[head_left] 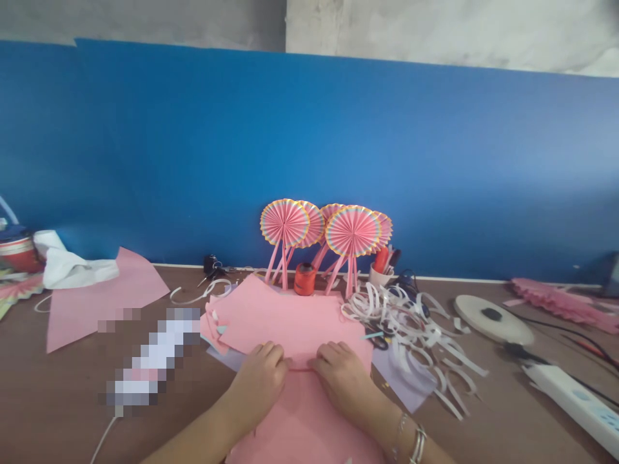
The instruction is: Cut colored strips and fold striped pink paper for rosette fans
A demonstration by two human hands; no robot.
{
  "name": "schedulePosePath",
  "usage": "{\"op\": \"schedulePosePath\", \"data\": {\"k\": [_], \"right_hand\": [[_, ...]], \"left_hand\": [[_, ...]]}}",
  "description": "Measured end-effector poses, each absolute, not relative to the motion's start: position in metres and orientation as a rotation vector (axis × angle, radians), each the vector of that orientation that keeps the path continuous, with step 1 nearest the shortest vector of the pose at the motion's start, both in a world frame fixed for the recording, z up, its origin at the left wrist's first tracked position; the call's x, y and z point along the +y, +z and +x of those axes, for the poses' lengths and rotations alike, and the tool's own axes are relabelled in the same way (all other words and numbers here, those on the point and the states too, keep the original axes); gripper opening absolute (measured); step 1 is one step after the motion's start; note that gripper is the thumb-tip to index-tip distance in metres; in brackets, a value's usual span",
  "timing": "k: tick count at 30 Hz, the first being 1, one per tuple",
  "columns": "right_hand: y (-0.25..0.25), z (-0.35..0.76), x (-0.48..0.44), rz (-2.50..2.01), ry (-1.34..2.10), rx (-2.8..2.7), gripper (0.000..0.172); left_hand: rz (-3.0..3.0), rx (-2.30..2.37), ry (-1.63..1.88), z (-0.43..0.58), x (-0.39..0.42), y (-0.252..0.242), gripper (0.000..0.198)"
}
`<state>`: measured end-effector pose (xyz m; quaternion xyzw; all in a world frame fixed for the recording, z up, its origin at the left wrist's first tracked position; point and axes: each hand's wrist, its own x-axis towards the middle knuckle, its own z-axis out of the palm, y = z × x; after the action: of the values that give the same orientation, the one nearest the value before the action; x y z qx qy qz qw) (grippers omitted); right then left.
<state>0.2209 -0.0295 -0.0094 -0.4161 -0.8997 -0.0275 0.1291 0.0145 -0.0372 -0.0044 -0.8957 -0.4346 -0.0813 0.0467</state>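
A pink paper sheet (309,406) lies before me on top of more pink paper (290,319). My left hand (261,380) is closed, its curled fingers gripping a narrow folded edge that runs across the sheet. Level with it on the other side, my right hand (343,380) pinches the same edge, with bracelets on that wrist. Both thumbs point inward, and a short stretch of the fold shows between them. The fingertips are partly hidden behind the knuckles.
Several pleated pink paper fans (353,231) stand behind the stack, near a red thread spool (305,280). Curled white paper strips (411,328) heap to the right, with a round cream device (493,319) and a power strip (575,399) beyond. A blue partition (309,129) closes the back.
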Motion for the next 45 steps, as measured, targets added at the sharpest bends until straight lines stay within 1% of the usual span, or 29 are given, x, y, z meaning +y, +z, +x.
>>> {"op": "schedulePosePath", "data": {"k": [6, 10, 15, 18, 25, 30, 45], "right_hand": [[-0.007, 0.226, -0.033, -1.395, 0.124, -2.526, 0.020], [-0.006, 0.228, -0.030, -1.392, 0.247, -2.457, 0.023], [0.000, 0.232, -0.029, -1.396, 0.455, -2.376, 0.028], [0.003, 0.232, -0.028, -1.405, 0.525, -2.329, 0.030], [-0.002, 0.232, -0.022, -1.418, 0.534, -2.200, 0.018], [-0.002, 0.231, -0.018, -1.461, 0.575, -2.177, 0.017], [-0.015, 0.231, -0.010, -1.508, 0.585, -2.127, 0.013]], "left_hand": [[-2.826, -1.510, -0.304, 0.004, -0.039, -0.002, 0.025], [-2.873, -1.601, -0.386, 0.003, -0.037, -0.001, 0.028], [-2.865, -1.769, -0.588, 0.002, -0.033, -0.001, 0.023], [-2.860, -1.819, -0.652, 0.002, -0.032, 0.000, 0.022], [-2.892, -1.876, -0.744, 0.002, -0.029, -0.002, 0.025], [-2.905, -1.895, -0.792, 0.002, -0.026, -0.005, 0.027], [-2.868, -1.877, -0.631, 0.003, -0.026, -0.009, 0.028]]}}
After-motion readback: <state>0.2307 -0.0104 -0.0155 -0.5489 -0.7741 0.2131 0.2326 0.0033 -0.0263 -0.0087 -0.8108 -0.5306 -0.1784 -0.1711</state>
